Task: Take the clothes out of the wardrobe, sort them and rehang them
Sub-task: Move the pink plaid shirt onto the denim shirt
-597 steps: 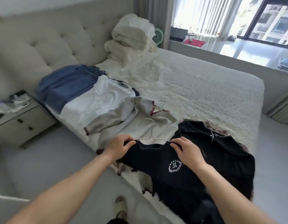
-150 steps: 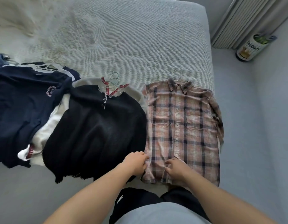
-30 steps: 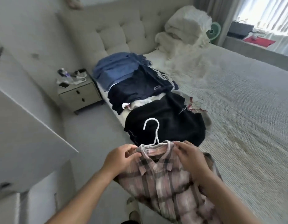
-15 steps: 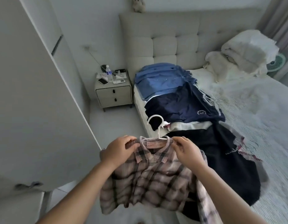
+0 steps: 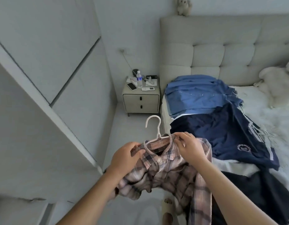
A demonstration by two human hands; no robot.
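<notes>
Two hands, left hand (image 5: 124, 157) and right hand (image 5: 190, 147), around plaid shirt (image 5: 165, 174) collar

Bottle (image 5: 138, 79) and phone (image 5: 132, 86) on nightstand (image 5: 141, 101)

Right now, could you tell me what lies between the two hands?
In the head view, the plaid shirt's collar on the white hanger spans between left hand and right hand.

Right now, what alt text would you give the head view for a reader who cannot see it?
The left hand and right hand hold a plaid shirt by its shoulders on a white hanger, beside a bed where a blue shirt and a navy top lie. A nightstand stands by the headboard.
</notes>
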